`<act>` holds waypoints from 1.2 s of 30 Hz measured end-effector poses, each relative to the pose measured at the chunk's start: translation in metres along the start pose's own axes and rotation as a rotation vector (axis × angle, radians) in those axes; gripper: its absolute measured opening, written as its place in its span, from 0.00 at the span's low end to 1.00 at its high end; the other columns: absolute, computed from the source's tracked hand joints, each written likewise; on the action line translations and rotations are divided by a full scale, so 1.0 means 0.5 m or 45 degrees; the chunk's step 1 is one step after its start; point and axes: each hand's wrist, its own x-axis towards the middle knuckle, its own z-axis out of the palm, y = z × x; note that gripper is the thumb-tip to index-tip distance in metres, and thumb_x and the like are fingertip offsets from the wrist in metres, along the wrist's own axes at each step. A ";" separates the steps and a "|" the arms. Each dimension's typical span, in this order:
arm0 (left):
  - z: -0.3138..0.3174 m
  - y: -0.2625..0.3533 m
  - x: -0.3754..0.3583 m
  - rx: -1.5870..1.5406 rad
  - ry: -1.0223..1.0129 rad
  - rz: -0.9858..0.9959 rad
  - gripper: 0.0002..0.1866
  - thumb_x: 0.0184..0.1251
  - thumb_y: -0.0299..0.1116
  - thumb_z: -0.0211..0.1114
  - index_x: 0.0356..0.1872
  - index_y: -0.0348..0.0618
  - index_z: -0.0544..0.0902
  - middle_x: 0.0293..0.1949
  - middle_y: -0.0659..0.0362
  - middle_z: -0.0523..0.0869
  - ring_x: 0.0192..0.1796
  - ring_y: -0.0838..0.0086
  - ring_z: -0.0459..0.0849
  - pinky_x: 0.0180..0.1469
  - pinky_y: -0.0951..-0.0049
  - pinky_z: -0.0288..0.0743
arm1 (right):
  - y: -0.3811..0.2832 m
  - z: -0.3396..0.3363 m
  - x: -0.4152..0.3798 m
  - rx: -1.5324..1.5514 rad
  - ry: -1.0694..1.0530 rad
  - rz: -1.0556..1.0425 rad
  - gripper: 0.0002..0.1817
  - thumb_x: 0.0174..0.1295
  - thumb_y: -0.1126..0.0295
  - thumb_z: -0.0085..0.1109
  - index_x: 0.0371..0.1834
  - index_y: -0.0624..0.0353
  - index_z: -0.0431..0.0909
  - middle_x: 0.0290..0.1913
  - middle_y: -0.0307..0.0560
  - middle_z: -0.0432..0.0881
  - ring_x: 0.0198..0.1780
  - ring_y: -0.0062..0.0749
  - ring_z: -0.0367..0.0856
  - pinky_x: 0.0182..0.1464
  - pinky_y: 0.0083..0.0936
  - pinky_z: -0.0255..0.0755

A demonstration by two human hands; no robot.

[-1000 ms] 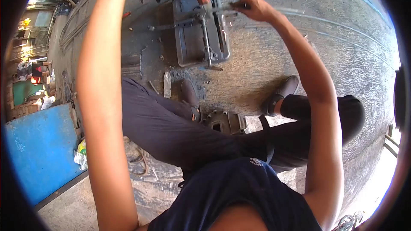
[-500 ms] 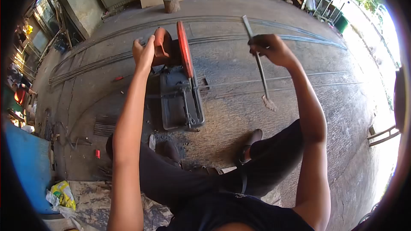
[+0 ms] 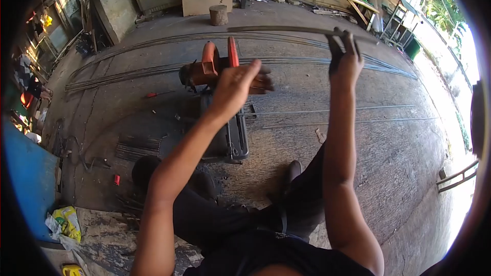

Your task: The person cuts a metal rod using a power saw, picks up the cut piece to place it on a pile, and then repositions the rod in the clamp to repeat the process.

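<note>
A flat metal bar is held up sideways in my right hand, its fingers around the bar near its right part. My left hand is in the air in front of the red cut-off saw, fingers spread and nothing in them. The saw's red blade guard stands just beyond that hand. Below, the saw's dark base rests on the floor, partly hidden by my left hand and forearm.
Long thin rods lie across the floor beyond the saw. Short rods are stacked at its left. A wood stump stands farther back. A blue panel is at the left edge. A person is at far left.
My left hand has come off the saw handle and moved right. The bar has turned from nearly upright to nearly level in my right hand, which has risen. The saw head looks turned in view.
</note>
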 end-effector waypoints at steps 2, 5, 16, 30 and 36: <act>0.013 -0.026 0.012 -0.126 0.057 0.031 0.27 0.75 0.51 0.54 0.51 0.32 0.80 0.47 0.53 0.85 0.49 0.70 0.86 0.52 0.73 0.81 | 0.040 0.006 -0.038 0.097 0.124 0.131 0.21 0.69 0.72 0.55 0.58 0.79 0.67 0.51 0.62 0.79 0.47 0.53 0.83 0.52 0.36 0.84; 0.016 -0.048 0.032 -0.354 0.289 0.136 0.22 0.74 0.47 0.57 0.53 0.37 0.81 0.48 0.57 0.84 0.51 0.72 0.84 0.55 0.75 0.80 | 0.098 -0.002 -0.071 0.173 0.121 0.303 0.22 0.71 0.71 0.53 0.59 0.80 0.65 0.56 0.63 0.75 0.55 0.51 0.79 0.57 0.39 0.81; -0.021 -0.048 0.068 -0.672 0.501 0.395 0.18 0.73 0.33 0.60 0.61 0.44 0.72 0.57 0.57 0.80 0.58 0.72 0.80 0.62 0.71 0.78 | 0.207 0.006 -0.108 0.333 0.156 0.595 0.21 0.72 0.74 0.48 0.61 0.78 0.59 0.60 0.63 0.69 0.65 0.45 0.70 0.68 0.41 0.72; -0.022 -0.040 0.061 -0.750 0.443 0.519 0.15 0.75 0.37 0.57 0.56 0.40 0.73 0.55 0.53 0.79 0.61 0.65 0.79 0.66 0.63 0.75 | 0.187 0.038 -0.134 0.391 -0.043 0.617 0.25 0.75 0.73 0.35 0.70 0.79 0.48 0.70 0.69 0.60 0.72 0.53 0.62 0.75 0.41 0.61; -0.027 -0.039 0.057 -0.818 0.446 0.529 0.16 0.75 0.36 0.56 0.56 0.38 0.74 0.54 0.52 0.79 0.60 0.66 0.79 0.66 0.67 0.74 | 0.189 0.041 -0.142 0.457 -0.088 0.652 0.26 0.75 0.74 0.33 0.73 0.75 0.47 0.72 0.69 0.57 0.72 0.55 0.61 0.75 0.42 0.59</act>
